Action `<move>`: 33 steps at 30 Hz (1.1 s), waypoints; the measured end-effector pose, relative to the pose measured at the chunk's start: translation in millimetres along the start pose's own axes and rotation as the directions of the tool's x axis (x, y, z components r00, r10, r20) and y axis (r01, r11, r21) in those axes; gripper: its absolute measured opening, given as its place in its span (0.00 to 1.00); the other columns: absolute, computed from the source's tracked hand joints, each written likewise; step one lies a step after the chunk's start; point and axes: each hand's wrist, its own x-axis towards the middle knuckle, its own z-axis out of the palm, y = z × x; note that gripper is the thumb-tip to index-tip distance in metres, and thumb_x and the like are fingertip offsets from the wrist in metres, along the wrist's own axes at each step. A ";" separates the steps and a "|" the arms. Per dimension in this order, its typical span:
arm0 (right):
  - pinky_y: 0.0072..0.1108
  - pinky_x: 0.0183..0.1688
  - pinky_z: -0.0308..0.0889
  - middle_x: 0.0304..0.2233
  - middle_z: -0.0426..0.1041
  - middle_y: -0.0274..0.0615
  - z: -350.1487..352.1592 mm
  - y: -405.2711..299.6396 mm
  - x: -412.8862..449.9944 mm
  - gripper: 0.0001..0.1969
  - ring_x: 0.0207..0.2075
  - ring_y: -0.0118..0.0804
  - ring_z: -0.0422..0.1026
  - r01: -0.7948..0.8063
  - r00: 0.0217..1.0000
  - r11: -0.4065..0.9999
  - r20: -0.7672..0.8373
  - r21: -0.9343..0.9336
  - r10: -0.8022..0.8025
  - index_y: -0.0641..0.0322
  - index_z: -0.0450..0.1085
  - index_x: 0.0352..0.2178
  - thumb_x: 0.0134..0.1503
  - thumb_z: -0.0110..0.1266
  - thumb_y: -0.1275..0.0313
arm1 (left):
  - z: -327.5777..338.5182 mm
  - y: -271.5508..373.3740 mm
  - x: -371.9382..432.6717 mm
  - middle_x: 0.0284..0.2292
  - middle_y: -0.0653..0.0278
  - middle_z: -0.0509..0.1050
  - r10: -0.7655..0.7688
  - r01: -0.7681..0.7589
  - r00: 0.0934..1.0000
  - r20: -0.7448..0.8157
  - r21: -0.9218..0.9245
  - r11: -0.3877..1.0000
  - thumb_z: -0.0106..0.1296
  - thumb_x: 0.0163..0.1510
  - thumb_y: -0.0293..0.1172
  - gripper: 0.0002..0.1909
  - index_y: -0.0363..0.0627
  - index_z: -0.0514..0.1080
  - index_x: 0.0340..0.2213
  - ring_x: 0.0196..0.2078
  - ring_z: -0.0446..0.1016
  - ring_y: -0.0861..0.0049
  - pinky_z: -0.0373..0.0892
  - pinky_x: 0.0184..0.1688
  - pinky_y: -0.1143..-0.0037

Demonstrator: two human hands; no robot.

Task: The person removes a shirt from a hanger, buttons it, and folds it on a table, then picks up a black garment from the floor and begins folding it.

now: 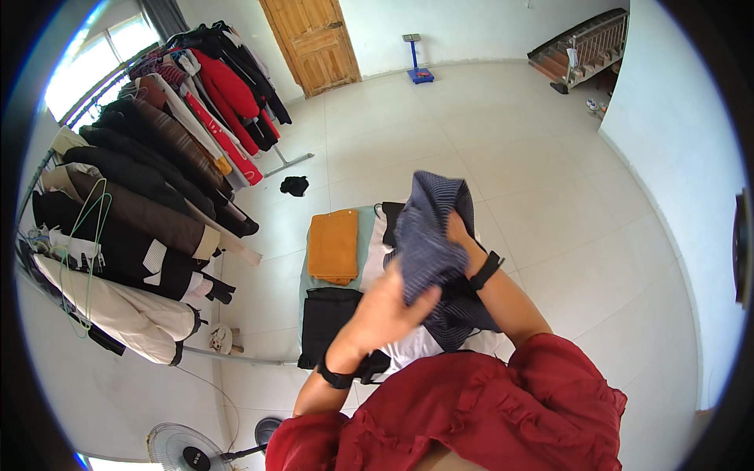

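A dark blue striped garment (433, 229) is held up in front of me, bunched, its lower part hanging over the cloth-covered surface. My left hand (389, 312), a little blurred, grips its near left edge between thumb and fingers. On the garment's right side my right hand (462, 238) holds it, the fingers partly hidden in the folds. Both wrists wear black bands. Left of the garment lies a folded mustard-coloured garment (333, 246), and nearer to me a folded black garment (330, 321). White cloth (412, 347) shows beneath the striped fabric.
Racks at the left carry many hanging clothes (171, 141). A black cloth item (294, 186) lies on the tiled floor. A pedestal fan (194, 453) stands at the lower left, a blue platform scale (420, 75) by the far wall, and a staircase (583, 53) at the upper right.
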 end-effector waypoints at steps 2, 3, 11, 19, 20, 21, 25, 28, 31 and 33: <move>0.31 0.44 0.66 0.38 0.72 0.56 -11.2 1.6 4.2 0.21 0.42 0.51 0.70 -0.011 0.994 0.960 0.101 -0.281 0.041 0.72 0.68 0.39 0.58 0.44 0.60 | -15.9 -10.0 3.6 0.46 0.59 0.68 -0.230 0.160 0.957 -0.176 -0.339 0.927 0.51 0.52 0.22 0.21 0.38 0.64 0.49 0.48 0.66 0.73 0.61 0.52 0.75; 0.32 0.42 0.66 0.35 0.73 0.55 -15.4 -1.3 4.9 0.21 0.41 0.50 0.71 -0.077 0.982 0.937 0.135 -0.340 0.129 0.72 0.69 0.36 0.58 0.43 0.59 | -25.2 -18.5 8.7 0.47 0.62 0.68 -0.302 0.204 0.928 -0.217 -0.381 0.902 0.50 0.53 0.21 0.22 0.36 0.62 0.50 0.48 0.66 0.76 0.61 0.52 0.76; 0.32 0.45 0.65 0.41 0.71 0.53 33.1 -45.1 -28.6 0.13 0.41 0.47 0.71 0.469 0.876 0.789 -0.093 0.398 -0.473 0.68 0.68 0.39 0.55 0.47 0.70 | -9.1 -23.9 23.5 0.40 0.55 0.72 -0.024 0.034 0.998 0.053 -0.208 0.977 0.51 0.50 0.21 0.20 0.39 0.64 0.46 0.42 0.70 0.71 0.65 0.47 0.75; 0.31 0.44 0.65 0.38 0.70 0.50 38.6 -21.3 22.9 0.13 0.38 0.44 0.70 0.165 0.982 0.890 0.017 0.425 -0.190 0.68 0.66 0.40 0.55 0.46 0.69 | 12.4 24.2 2.7 0.40 0.50 0.70 0.121 -0.080 0.727 0.676 -0.091 0.993 0.54 0.49 0.30 0.25 0.34 0.63 0.49 0.40 0.70 0.59 0.66 0.44 0.72; 0.31 0.44 0.65 0.38 0.70 0.49 33.2 -19.9 26.1 0.14 0.37 0.44 0.70 0.148 0.984 0.888 0.029 0.436 -0.178 0.68 0.66 0.40 0.56 0.46 0.69 | 1.3 20.3 0.4 0.40 0.51 0.70 0.118 -0.082 0.769 0.628 -0.086 0.993 0.54 0.50 0.31 0.25 0.34 0.63 0.49 0.40 0.70 0.59 0.66 0.44 0.72; 0.30 0.44 0.65 0.37 0.70 0.49 27.3 -18.7 26.7 0.14 0.37 0.44 0.70 0.105 0.989 0.886 0.050 0.452 -0.142 0.68 0.66 0.40 0.56 0.46 0.69 | -12.3 12.2 4.2 0.40 0.54 0.71 0.131 -0.110 0.868 0.478 -0.073 0.991 0.55 0.51 0.34 0.24 0.37 0.65 0.48 0.40 0.70 0.63 0.66 0.44 0.72; 0.30 0.43 0.65 0.36 0.69 0.48 20.7 -20.9 18.8 0.14 0.35 0.42 0.69 0.077 0.986 0.877 0.092 0.475 -0.137 0.68 0.65 0.40 0.56 0.46 0.68 | -14.0 -18.5 29.9 0.36 0.54 0.69 0.059 0.109 0.860 -0.507 0.295 0.949 0.56 0.49 0.34 0.19 0.34 0.68 0.40 0.47 0.63 0.55 0.62 0.49 0.66; 0.29 0.43 0.65 0.34 0.69 0.46 27.9 -21.9 26.8 0.14 0.34 0.42 0.69 0.153 0.979 0.866 0.049 0.475 -0.199 0.68 0.65 0.41 0.56 0.46 0.68 | -12.9 -34.9 32.5 0.27 0.53 0.66 0.112 -0.011 0.964 -0.239 0.387 0.922 0.51 0.51 0.28 0.07 0.36 0.66 0.26 0.32 0.65 0.54 0.62 0.35 0.63; 0.29 0.43 0.65 0.33 0.69 0.45 36.5 -19.1 48.2 0.15 0.33 0.41 0.69 0.182 0.978 0.860 0.003 0.477 -0.209 0.68 0.64 0.41 0.56 0.46 0.67 | -6.7 -39.2 7.6 0.23 0.56 0.63 0.085 -0.095 0.994 0.076 0.142 0.985 0.51 0.52 0.27 0.10 0.37 0.62 0.23 0.28 0.64 0.60 0.62 0.32 0.69; 0.28 0.43 0.65 0.32 0.69 0.44 39.6 -15.9 57.6 0.15 0.32 0.40 0.69 0.147 0.984 0.856 0.019 0.496 -0.180 0.68 0.64 0.41 0.57 0.46 0.67 | -6.2 -39.7 -6.6 0.23 0.58 0.63 -0.070 0.083 0.976 0.206 -0.054 0.995 0.51 0.52 0.27 0.09 0.37 0.62 0.24 0.29 0.65 0.63 0.63 0.33 0.71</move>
